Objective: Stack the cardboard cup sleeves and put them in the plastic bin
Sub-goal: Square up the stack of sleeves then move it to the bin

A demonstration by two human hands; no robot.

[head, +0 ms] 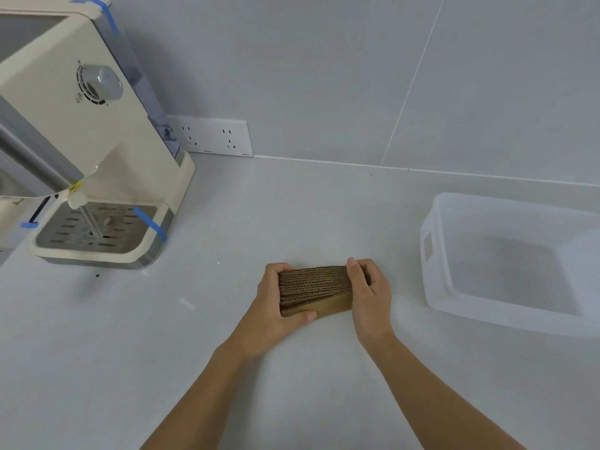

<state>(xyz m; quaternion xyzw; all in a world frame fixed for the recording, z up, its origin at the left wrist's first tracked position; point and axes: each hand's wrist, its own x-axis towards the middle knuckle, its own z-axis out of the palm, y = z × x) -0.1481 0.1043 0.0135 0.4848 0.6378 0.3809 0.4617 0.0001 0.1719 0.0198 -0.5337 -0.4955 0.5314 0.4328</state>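
A stack of flattened brown cardboard cup sleeves (315, 289) stands on edge on the white counter, its corrugated edges facing up. My left hand (276, 306) grips the stack's left end, thumb across the front. My right hand (370, 293) clamps the right end, fingers over the top. The translucent plastic bin (435, 254) sits to the right of the stack, a short gap from my right hand, and nothing shows inside it.
A cream coffee machine (97, 157) with blue tape strips and a metal drip tray stands at the back left. Wall sockets (214, 136) sit low on the grey tiled wall behind the counter (292, 368). The bin's right side runs out of frame.
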